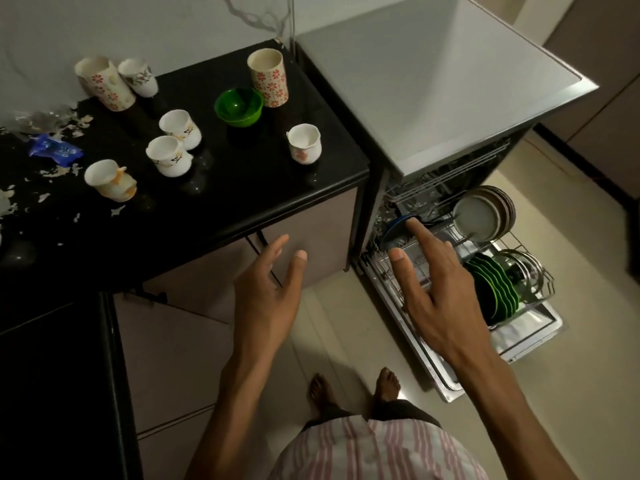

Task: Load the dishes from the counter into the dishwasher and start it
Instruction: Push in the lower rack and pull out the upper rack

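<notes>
right hand (pixel 438 292) open over dishwasher rack (pixel 415 258), fingertip at blue bowl (pixel 394 228)

Pink-and-white striped shirt (pixel 374 448), bare feet (pixel 388 384)

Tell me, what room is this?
Most likely a home kitchen: an open dishwasher with green plates in its rack stands beside a black counter holding cups and a green bowl.

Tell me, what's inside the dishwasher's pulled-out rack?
The lower rack holds green plates, pale plates, a steel lid and a blue dish. The right hand hides its middle.
</notes>
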The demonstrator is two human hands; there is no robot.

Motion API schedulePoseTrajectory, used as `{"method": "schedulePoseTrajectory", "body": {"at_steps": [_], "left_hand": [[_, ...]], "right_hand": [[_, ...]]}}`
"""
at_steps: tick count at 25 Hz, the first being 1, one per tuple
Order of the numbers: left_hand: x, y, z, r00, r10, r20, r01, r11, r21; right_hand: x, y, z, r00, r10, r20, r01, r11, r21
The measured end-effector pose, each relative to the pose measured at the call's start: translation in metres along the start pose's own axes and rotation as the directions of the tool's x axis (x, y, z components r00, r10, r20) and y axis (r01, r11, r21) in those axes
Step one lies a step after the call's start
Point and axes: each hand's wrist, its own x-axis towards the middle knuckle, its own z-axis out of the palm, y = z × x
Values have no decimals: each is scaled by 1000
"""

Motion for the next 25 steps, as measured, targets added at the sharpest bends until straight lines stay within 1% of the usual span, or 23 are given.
{"method": "schedulePoseTrajectory", "body": {"at_steps": [5, 9, 14, 19, 25], "left_hand": [[-5, 12, 30, 998, 56, 11, -56, 998, 17], [-17, 21, 68, 995, 88, -48, -87, 996, 11], [-40, 40, 134, 994, 60, -94, -62, 998, -12], [-60, 54, 176, 996, 63, -70, -63, 998, 3], [-54, 63, 196, 995, 90, -41, -89, 996, 25]], "right_hand": [[-5, 22, -24, 998, -1, -65, 2, 1000, 13], [-10, 54, -57, 999, 9, -48, -8, 1000, 23], [-10, 110, -115, 1000, 11, -18, -11, 1000, -7], [-7, 150, -152, 1000, 28, -1, -28, 999, -25], [1, 169, -163, 998, 68, -15, -69, 997, -26]]}}
